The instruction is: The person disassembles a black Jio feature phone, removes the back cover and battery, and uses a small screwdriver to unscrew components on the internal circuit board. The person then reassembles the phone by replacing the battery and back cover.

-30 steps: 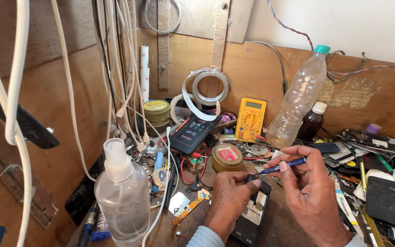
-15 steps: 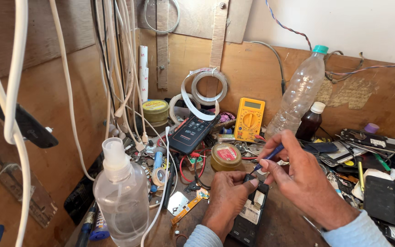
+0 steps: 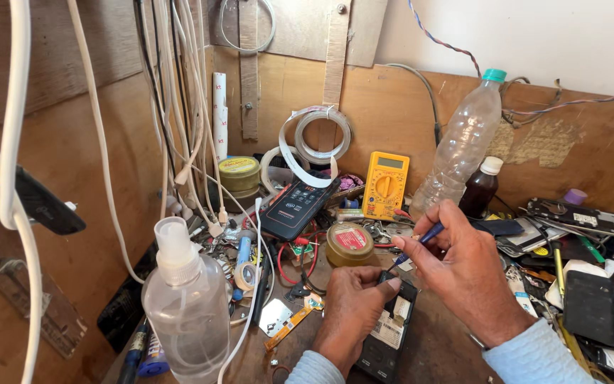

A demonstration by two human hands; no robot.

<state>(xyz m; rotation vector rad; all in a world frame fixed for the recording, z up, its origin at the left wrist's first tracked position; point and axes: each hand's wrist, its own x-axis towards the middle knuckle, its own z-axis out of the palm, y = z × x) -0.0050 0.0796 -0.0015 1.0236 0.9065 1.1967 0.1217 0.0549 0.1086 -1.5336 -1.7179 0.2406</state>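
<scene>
My right hand has dropped the blue-handled screwdriver tip from level to 7 o'clock, pinched tight, onto the opened phone at 6 o'clock on the bench, which my left hand presses flat, so I'm now on the screw.

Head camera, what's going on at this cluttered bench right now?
A person is working on an opened phone lying on the wooden bench. The left hand presses down on the phone's upper end. The right hand holds a thin blue-handled tool in a pinch, its tip angled down towards the phone. Around them sit a round tin, a yellow multimeter, a clear spray bottle and loose phone parts.
</scene>
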